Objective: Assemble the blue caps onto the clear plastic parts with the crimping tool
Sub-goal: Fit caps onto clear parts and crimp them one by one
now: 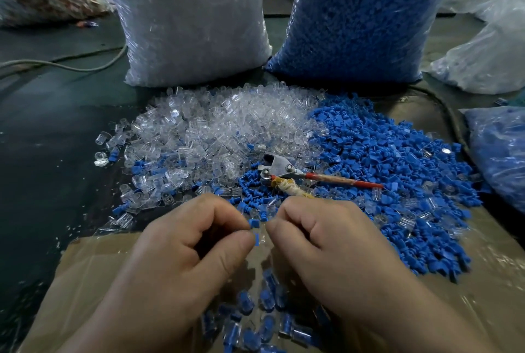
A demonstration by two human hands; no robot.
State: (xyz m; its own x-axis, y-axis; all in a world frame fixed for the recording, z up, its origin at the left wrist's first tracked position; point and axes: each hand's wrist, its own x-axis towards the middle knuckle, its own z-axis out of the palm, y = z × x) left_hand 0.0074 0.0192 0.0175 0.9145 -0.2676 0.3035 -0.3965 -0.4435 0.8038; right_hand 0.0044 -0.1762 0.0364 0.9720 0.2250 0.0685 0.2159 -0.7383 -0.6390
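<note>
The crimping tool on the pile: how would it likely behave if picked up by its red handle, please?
The crimping tool looks stiff and probably head-heavy: bulky metal head, thin red handle. Its wrapped handle likely grips better. Loose blue caps beneath may scatter.

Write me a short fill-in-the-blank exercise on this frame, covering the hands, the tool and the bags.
1. The crimping tool lies on the loose parts, held by ____ hand.
2. The left hand pinches a small ____ cap.
3. The bag of blue caps stands to the ____ of the bag of clear parts.
Missing words: neither; blue; right.
</note>
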